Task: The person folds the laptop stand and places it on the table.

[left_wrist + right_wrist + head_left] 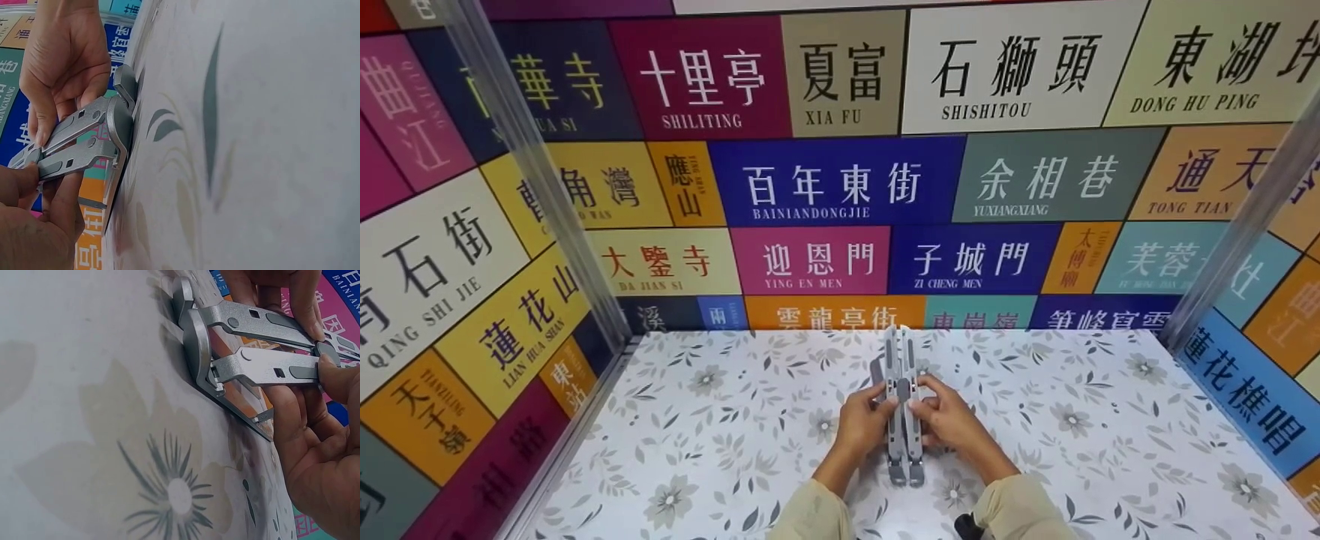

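Note:
A silver folding laptop stand [904, 427] with grey pads stands on the patterned tabletop, its two arms close together and running away from me. My left hand [861, 421] grips its left side, thumb near the central joint. On the other side my right hand [952, 421] holds the right arm the same way. The left wrist view shows the stand's arms [84, 154] raised at a slant above a base that touches the table. Fingers of the left hand [320, 450] lie partly hidden under the arm in the right wrist view.
The white tabletop [697, 435] has grey flowers and leaves. Colourful sign panels [840, 180] cover the walls behind and at both sides. Clear upright strips stand at the left and right corners. A small black object [967, 526] shows by the right sleeve.

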Demonstrator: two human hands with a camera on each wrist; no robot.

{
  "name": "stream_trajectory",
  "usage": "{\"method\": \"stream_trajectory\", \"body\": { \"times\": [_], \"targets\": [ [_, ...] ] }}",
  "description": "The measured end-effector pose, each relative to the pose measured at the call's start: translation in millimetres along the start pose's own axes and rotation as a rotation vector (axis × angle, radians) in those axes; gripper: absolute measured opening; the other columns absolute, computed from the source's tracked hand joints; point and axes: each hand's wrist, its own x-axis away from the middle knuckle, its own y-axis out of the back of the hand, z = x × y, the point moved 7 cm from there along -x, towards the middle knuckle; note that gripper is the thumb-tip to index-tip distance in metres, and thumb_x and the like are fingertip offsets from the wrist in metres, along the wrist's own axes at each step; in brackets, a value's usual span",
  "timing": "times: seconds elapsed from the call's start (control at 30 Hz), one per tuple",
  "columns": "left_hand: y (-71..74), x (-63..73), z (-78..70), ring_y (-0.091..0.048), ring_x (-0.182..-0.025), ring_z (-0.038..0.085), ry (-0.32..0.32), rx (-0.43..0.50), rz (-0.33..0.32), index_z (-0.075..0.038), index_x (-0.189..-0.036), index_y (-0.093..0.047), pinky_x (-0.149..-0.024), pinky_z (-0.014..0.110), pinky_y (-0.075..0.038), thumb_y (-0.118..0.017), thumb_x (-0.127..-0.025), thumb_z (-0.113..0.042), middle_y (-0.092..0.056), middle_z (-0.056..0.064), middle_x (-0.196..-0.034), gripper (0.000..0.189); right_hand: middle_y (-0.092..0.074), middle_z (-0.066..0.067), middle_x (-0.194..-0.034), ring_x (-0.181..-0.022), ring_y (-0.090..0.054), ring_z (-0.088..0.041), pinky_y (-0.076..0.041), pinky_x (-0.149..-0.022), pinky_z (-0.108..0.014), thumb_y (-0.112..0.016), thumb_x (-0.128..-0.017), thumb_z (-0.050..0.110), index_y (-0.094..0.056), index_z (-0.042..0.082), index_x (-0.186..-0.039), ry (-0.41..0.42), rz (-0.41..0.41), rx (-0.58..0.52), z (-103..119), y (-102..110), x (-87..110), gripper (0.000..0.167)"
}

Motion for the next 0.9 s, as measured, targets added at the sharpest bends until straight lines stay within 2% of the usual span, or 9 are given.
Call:
{"method": "stream_trajectory", "body": {
  "times": [0.33,0.53,0.9],
  "targets": [
    [-1.0,-2.1,-0.5,-0.062,-0.068,0.007,-0.028,-0.005,-0.011,-0.006,-0.134,-0.067,-0.061,0.024,-0.053,-0.071,-0.095,-0.014,-0.073,0.004,-0.082,0.040,-0.067,-0.003,-0.080,-0.069,-0.065,-0.017,-0.055,-0.055,-0.033,-0.063,-0.102,0.024,-0.051,0.018,-0.131,-0.007,-0.021,0.037,0.5,-1.2,-2.4,0.032],
    [-1.0,-1.7,-1.4,-0.064,-0.065,0.009,-0.030,-0.007,0.000,-0.007,-0.136,-0.066,-0.053,0.026,-0.054,-0.071,-0.096,-0.015,-0.072,0.005,-0.080,0.041,-0.068,-0.006,-0.083,-0.070,-0.066,-0.018,-0.054,-0.055,-0.032,-0.063,-0.102,0.024,-0.051,0.019,-0.133,-0.020,-0.025,0.018,0.6,-2.5,-2.1,0.034],
    [-4.6,-1.2,4.3,-0.072,-0.079,0.015,0.086,0.104,0.093,-0.012,-0.143,-0.060,-0.063,0.032,-0.060,-0.067,-0.100,-0.019,-0.073,0.008,-0.094,0.044,-0.071,-0.010,-0.089,-0.074,-0.071,-0.020,-0.058,-0.056,-0.033,-0.064,-0.102,0.022,-0.050,0.015,-0.128,-0.006,0.031,-0.043,0.2,-3.1,-4.6,0.030]
  ]
}}
